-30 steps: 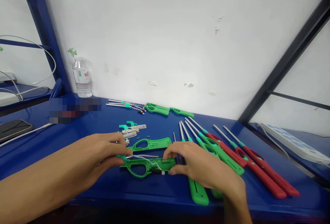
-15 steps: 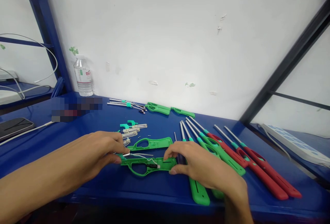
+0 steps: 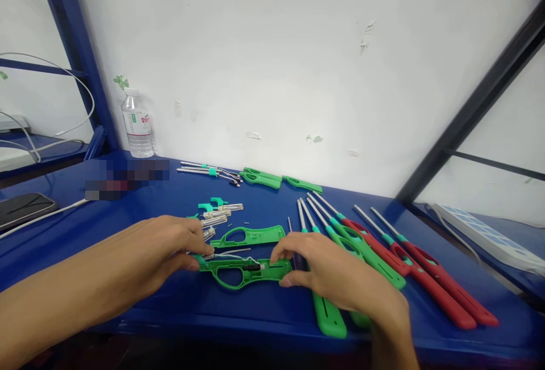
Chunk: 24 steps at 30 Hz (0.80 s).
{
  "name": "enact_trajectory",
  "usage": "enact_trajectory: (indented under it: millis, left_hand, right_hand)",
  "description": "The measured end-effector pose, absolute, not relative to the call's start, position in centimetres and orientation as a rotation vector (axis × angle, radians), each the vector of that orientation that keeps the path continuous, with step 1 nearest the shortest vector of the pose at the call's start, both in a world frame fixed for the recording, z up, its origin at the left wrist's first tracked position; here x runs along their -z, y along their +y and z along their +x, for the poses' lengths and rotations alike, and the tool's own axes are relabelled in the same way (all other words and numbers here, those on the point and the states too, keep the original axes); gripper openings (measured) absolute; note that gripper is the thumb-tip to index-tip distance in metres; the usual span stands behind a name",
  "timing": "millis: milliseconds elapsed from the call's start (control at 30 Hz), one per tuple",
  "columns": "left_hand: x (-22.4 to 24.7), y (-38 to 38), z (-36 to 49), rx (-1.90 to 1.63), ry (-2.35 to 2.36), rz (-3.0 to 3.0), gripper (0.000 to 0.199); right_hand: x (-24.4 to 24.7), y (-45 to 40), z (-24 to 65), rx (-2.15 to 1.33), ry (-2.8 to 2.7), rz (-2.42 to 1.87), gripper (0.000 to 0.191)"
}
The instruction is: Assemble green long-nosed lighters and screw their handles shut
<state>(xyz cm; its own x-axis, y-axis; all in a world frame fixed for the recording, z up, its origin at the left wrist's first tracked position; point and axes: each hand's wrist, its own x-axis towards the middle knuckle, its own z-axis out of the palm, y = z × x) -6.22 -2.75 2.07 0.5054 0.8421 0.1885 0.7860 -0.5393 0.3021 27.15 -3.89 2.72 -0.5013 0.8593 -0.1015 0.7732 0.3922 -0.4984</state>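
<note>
My left hand [image 3: 181,245] pinches the metal tube with its teal collar [image 3: 199,262] at the left end of a green lighter shell half [image 3: 272,274]. White wires [image 3: 233,257] run from that end to a small black igniter piece [image 3: 252,268] lying over the shell's cavity. The far end of this shell half is between the thumb and fingers of my right hand [image 3: 317,262]. Just behind lies a second green shell half [image 3: 261,236], inner side up. Clear fuel tanks [image 3: 218,215] with teal triggers [image 3: 205,207] sit beyond my left hand, partly hidden by it.
Assembled green lighters [image 3: 327,313] and red lighters [image 3: 451,299] lie to the right. A thin-shafted tool [image 3: 290,225] is partly behind my right hand. Metal tubes [image 3: 193,171] and green shells [image 3: 266,181] lie along the wall. A water bottle [image 3: 138,131] stands back left.
The black igniter piece and its wires have shifted slightly away from me, further over the shell half. Both hands keep nearly the same place and grip.
</note>
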Motion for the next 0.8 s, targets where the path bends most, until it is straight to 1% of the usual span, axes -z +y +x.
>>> enact_trajectory:
  millis: [367,567,700,800]
  left_hand:
    - [-2.4,-3.4,-6.6,-0.459,1.359,2.580,0.041]
    - [-2.4,-3.4,-6.7,-0.426,1.343,2.563,0.040]
    - [-2.5,-3.3,-6.9,-0.414,1.310,2.597,0.043]
    - [-1.5,-3.0,-7.4,-0.484,1.338,2.587,0.035]
  right_hand:
    - [-2.7,-3.8,27.3,-0.746,-2.470,-1.467,0.023]
    - [-2.7,-3.7,27.2,-0.729,-2.485,-1.466,0.023]
    - [-2.7,-3.7,27.2,-0.734,-2.479,-1.474,0.023]
    - [-2.7,-3.7,27.2,-0.736,-2.479,-1.477,0.024]
